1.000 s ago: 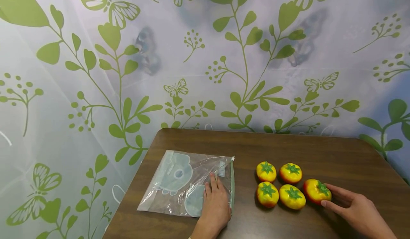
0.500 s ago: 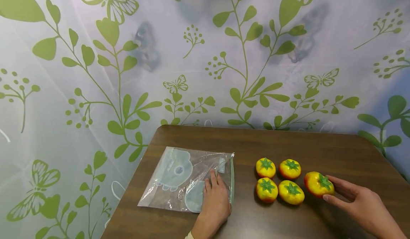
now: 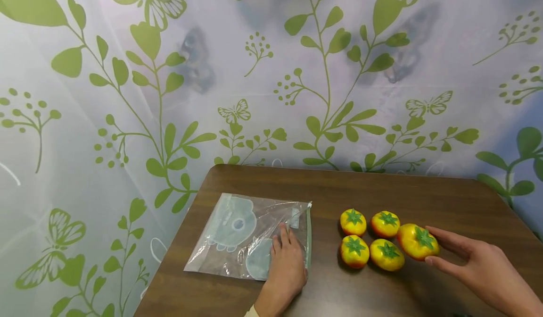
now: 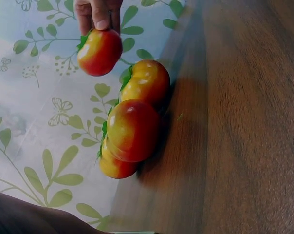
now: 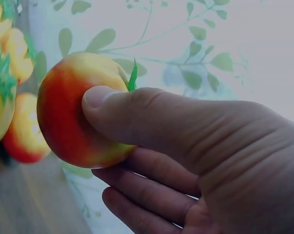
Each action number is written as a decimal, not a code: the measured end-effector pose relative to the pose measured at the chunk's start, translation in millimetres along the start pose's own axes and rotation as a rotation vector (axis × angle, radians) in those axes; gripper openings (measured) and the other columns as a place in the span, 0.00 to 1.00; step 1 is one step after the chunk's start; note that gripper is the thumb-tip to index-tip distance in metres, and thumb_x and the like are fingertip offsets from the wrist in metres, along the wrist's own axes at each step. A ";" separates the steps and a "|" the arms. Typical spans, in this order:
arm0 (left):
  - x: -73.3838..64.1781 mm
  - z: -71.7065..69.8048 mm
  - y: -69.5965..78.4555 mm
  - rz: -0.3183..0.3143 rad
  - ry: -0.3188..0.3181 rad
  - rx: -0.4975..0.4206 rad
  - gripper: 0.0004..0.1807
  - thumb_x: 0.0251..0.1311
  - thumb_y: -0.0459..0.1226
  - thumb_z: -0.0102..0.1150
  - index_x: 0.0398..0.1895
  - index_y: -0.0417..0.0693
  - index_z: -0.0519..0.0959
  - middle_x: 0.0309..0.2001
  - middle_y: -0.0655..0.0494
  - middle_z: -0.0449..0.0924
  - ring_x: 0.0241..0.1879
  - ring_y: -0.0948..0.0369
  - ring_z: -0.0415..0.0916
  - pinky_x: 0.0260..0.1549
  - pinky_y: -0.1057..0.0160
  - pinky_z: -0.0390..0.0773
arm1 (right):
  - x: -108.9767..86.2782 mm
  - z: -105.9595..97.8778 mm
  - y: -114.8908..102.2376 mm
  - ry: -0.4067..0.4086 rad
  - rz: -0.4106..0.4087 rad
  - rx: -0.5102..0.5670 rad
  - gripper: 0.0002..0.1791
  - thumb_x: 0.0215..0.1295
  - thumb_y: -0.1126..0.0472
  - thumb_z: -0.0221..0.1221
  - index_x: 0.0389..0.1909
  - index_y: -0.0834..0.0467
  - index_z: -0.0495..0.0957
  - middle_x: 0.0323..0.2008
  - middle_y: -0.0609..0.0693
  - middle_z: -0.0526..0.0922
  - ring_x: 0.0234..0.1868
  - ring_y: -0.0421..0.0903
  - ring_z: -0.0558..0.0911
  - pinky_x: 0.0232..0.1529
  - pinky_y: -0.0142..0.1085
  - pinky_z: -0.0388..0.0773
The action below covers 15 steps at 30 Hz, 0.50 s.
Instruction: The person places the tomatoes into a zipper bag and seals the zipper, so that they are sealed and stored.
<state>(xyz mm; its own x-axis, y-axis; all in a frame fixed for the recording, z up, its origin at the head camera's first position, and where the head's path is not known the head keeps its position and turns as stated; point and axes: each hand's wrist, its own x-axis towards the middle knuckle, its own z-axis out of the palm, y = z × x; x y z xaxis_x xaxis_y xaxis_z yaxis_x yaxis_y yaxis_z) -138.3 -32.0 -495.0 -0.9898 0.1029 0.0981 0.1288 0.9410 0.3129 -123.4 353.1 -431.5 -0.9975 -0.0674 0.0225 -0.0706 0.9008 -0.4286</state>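
My right hand (image 3: 481,260) pinches a yellow-and-red toy tomato (image 3: 417,241) with a green star-shaped leaf top, thumb on one side and fingers on the other. In the left wrist view this held tomato (image 4: 99,52) is raised off the table, its leaf top turned sideways. Just left of it, several similar tomatoes (image 3: 354,251) sit on the table in two short rows, leaf tops up. My left hand (image 3: 286,260) lies with extended fingers on a clear zip bag (image 3: 203,255) printed with pale blue cartoon shapes. The bag lies flat, its green zip edge towards the tomatoes.
The brown wooden table (image 3: 322,185) has rounded far corners. Behind it and along its left side hangs a pale curtain (image 3: 263,119) printed with green leaves and butterflies.
The held tomato has come up from the table, tilted, and shifted slightly back left towards the others. My left hand stays on the bag.
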 end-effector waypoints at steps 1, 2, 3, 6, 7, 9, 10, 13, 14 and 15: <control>0.0 0.1 0.1 -0.001 0.000 0.001 0.59 0.41 0.38 0.90 0.75 0.22 0.66 0.79 0.25 0.64 0.68 0.27 0.75 0.65 0.37 0.80 | 1.2 -1.0 -3.2 0.000 -0.011 0.004 0.44 0.67 0.40 0.74 0.72 0.66 0.78 0.62 0.76 0.83 0.58 0.77 0.85 0.47 0.67 0.84; 0.1 -0.1 0.4 -0.002 -0.001 0.002 0.59 0.41 0.38 0.90 0.75 0.22 0.66 0.79 0.25 0.64 0.68 0.27 0.75 0.65 0.37 0.80 | 2.3 -1.9 -6.1 -0.003 -0.019 0.007 0.43 0.68 0.40 0.74 0.73 0.66 0.78 0.62 0.76 0.83 0.58 0.77 0.85 0.47 0.66 0.84; 0.2 -0.4 0.8 -0.002 -0.004 0.000 0.59 0.42 0.38 0.90 0.75 0.22 0.66 0.79 0.25 0.64 0.69 0.27 0.75 0.65 0.37 0.80 | 3.4 -2.5 -8.7 -0.007 -0.026 0.010 0.43 0.68 0.40 0.74 0.73 0.65 0.78 0.62 0.76 0.83 0.58 0.76 0.86 0.47 0.66 0.85; 0.7 -0.9 2.2 -0.002 -0.012 -0.002 0.59 0.42 0.38 0.89 0.76 0.22 0.66 0.79 0.25 0.64 0.69 0.27 0.75 0.66 0.37 0.80 | 4.7 -1.6 -16.0 -0.001 -0.050 0.017 0.42 0.66 0.41 0.76 0.73 0.62 0.79 0.62 0.73 0.85 0.58 0.75 0.86 0.47 0.65 0.84; 0.8 -0.9 2.5 -0.001 -0.011 0.002 0.59 0.42 0.39 0.89 0.76 0.22 0.66 0.79 0.25 0.64 0.69 0.28 0.75 0.65 0.37 0.80 | 5.5 -0.9 -18.1 -0.001 -0.059 0.017 0.42 0.66 0.41 0.76 0.73 0.61 0.79 0.62 0.73 0.85 0.57 0.74 0.87 0.47 0.65 0.84; 1.0 -1.0 2.9 -0.001 -0.008 0.004 0.59 0.42 0.39 0.89 0.76 0.22 0.66 0.79 0.25 0.64 0.68 0.28 0.75 0.65 0.37 0.81 | 7.7 1.2 -22.0 -0.001 -0.079 0.022 0.41 0.65 0.41 0.76 0.72 0.59 0.80 0.61 0.71 0.86 0.57 0.72 0.88 0.47 0.63 0.85; 0.8 -0.9 2.7 -0.001 -0.004 0.009 0.59 0.42 0.39 0.90 0.76 0.22 0.66 0.79 0.25 0.64 0.68 0.28 0.76 0.65 0.37 0.81 | 8.8 2.5 -23.9 -0.001 -0.089 0.024 0.41 0.64 0.41 0.77 0.72 0.59 0.81 0.61 0.70 0.87 0.57 0.71 0.88 0.47 0.62 0.86; 0.2 -0.3 1.4 0.002 0.007 0.012 0.60 0.41 0.39 0.90 0.75 0.22 0.66 0.79 0.25 0.64 0.68 0.27 0.76 0.64 0.37 0.81 | 13.5 5.4 -29.4 -0.023 -0.109 0.034 0.41 0.64 0.40 0.77 0.72 0.58 0.81 0.61 0.68 0.88 0.56 0.68 0.89 0.48 0.59 0.87; 0.0 -0.3 0.8 0.002 0.008 0.012 0.60 0.41 0.38 0.90 0.75 0.22 0.66 0.79 0.25 0.64 0.68 0.27 0.76 0.64 0.37 0.81 | 15.1 6.2 -31.2 -0.030 -0.116 0.038 0.41 0.64 0.40 0.77 0.72 0.58 0.81 0.61 0.68 0.88 0.57 0.68 0.89 0.48 0.59 0.87; -0.1 -0.4 0.4 0.002 0.008 0.010 0.60 0.41 0.38 0.90 0.76 0.21 0.65 0.79 0.25 0.64 0.68 0.27 0.76 0.64 0.37 0.81 | 16.5 7.0 -33.0 -0.036 -0.123 0.042 0.41 0.64 0.41 0.77 0.72 0.58 0.81 0.61 0.68 0.87 0.57 0.68 0.89 0.48 0.59 0.87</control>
<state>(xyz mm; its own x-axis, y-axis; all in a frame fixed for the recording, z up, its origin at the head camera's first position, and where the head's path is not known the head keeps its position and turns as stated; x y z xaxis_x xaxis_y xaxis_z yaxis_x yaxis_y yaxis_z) -138.0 -31.7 -494.5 -0.9890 0.1025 0.1069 0.1306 0.9440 0.3030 -137.4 319.3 -423.3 -0.9803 -0.1925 0.0447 -0.1911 0.8660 -0.4622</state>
